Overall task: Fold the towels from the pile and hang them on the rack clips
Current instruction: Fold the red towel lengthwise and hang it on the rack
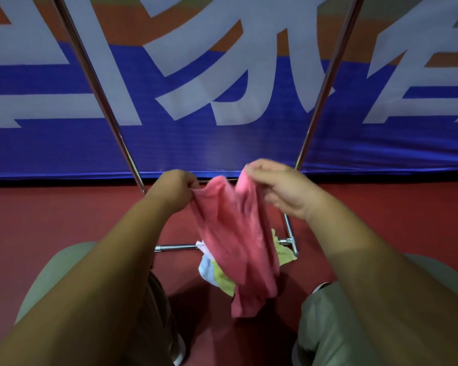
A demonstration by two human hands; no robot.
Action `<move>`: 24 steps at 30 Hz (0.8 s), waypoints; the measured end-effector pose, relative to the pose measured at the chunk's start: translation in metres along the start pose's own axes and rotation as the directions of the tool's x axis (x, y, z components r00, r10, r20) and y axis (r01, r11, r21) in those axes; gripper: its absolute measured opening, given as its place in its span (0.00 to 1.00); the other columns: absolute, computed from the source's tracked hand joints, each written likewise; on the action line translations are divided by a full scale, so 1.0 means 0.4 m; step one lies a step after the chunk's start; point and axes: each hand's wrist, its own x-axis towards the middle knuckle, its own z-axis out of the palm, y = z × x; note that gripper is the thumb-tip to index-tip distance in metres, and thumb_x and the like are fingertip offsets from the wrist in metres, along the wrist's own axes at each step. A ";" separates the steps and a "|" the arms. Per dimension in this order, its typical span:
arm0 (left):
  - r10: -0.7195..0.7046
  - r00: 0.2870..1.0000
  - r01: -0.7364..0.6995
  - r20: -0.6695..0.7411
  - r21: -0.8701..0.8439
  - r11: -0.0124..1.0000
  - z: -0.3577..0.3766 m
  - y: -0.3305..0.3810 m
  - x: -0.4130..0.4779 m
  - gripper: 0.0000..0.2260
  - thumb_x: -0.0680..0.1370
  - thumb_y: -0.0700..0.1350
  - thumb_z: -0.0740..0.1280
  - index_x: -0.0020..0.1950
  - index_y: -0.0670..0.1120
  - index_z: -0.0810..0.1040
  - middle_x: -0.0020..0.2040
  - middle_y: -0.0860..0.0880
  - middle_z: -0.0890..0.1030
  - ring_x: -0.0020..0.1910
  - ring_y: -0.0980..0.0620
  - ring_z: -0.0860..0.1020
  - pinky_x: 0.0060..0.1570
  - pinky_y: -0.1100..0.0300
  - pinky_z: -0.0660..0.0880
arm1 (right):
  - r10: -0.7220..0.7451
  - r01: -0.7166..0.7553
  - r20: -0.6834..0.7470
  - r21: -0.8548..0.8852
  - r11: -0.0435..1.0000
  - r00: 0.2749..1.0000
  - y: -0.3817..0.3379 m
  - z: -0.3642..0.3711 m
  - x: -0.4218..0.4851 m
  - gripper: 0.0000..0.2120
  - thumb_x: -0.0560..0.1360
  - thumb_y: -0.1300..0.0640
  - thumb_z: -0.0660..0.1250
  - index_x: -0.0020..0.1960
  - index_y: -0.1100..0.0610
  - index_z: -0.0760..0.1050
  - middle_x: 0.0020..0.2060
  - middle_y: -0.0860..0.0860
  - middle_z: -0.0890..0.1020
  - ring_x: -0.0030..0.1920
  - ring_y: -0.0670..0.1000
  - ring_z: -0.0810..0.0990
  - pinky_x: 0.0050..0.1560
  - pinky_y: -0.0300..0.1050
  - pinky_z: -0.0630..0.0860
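Step in hand: the person holds one pink towel [236, 239] up in the air between both hands, which looks like the start of folding it, with its top edge being sorted out.
Left hand [176, 190]: fingers curled, pinching one upper corner of the pink towel.
Right hand [283, 188]: thumb and fingers closed on the other upper corner, slightly higher; this hand is blurred, so the exact finger hold is hard to make out.
Pink towel: hangs bunched and creased between the two hands, sagging in the middle, its lower end dangling just above the floor [64, 215]. No fold is visible in it yet.
Pile [213, 272]: light blue, white and yellow-green towels lie on the red floor under and behind the pink one, against the base bar of the rack [177, 247].
Rack: two metal uprights rise to either side in front of a blue banner [222, 143]. The clips are out of view.
Next move, as a judgement: spread the two corners apart to pull the cloth flat, then bring them together for a clean half fold, before lifting it toward the clips above.
Risk: the bunched cloth may fold unevenly.
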 end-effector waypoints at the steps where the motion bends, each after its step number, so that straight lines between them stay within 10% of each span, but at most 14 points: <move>1: 0.011 0.999 -0.014 -0.038 -0.091 0.996 -0.005 0.008 -0.004 0.15 0.73 0.33 0.70 0.35 0.53 0.79 0.34 0.53 0.81 0.38 0.48 0.80 0.37 0.60 0.69 | 0.089 -0.083 0.151 -0.048 0.995 0.985 0.002 0.011 -0.017 0.08 0.86 0.61 0.66 0.49 0.55 0.80 0.37 0.49 0.84 0.33 0.43 0.82 0.33 0.35 0.78; 5: 0.057 0.997 -0.075 -0.053 -0.476 0.876 -0.035 0.054 -0.031 0.20 0.70 0.26 0.59 0.38 0.49 0.83 0.28 0.55 0.80 0.26 0.53 0.71 0.31 0.60 0.67 | 0.134 -0.108 0.271 -0.110 0.988 0.953 0.035 0.034 -0.014 0.10 0.85 0.59 0.69 0.47 0.52 0.84 0.39 0.50 0.83 0.37 0.46 0.81 0.41 0.41 0.79; 13: 0.088 0.996 -0.069 -0.014 -0.748 0.661 -0.032 0.095 -0.055 0.18 0.72 0.24 0.63 0.42 0.46 0.83 0.46 0.29 0.84 0.40 0.45 0.76 0.42 0.49 0.74 | -0.047 0.057 0.064 -0.157 0.986 0.997 0.059 0.037 0.015 0.08 0.84 0.53 0.73 0.46 0.48 0.85 0.45 0.53 0.83 0.47 0.53 0.80 0.53 0.50 0.79; 19: 0.058 0.996 0.037 0.074 -0.874 0.484 -0.026 0.130 -0.062 0.19 0.78 0.28 0.60 0.50 0.44 0.88 0.35 0.39 0.80 0.27 0.53 0.70 0.27 0.65 0.68 | -0.132 0.125 -0.015 -0.236 0.964 0.991 0.080 0.063 0.026 0.11 0.85 0.55 0.72 0.43 0.50 0.85 0.38 0.51 0.83 0.39 0.50 0.79 0.46 0.49 0.78; 24: 0.037 0.995 0.077 0.095 -0.937 0.341 -0.012 0.141 -0.060 0.14 0.80 0.29 0.69 0.59 0.43 0.86 0.47 0.43 0.85 0.41 0.49 0.83 0.43 0.59 0.81 | -0.148 0.119 -0.053 -0.356 0.927 0.988 0.092 0.054 0.043 0.09 0.83 0.51 0.71 0.47 0.53 0.84 0.37 0.46 0.83 0.39 0.46 0.77 0.48 0.49 0.74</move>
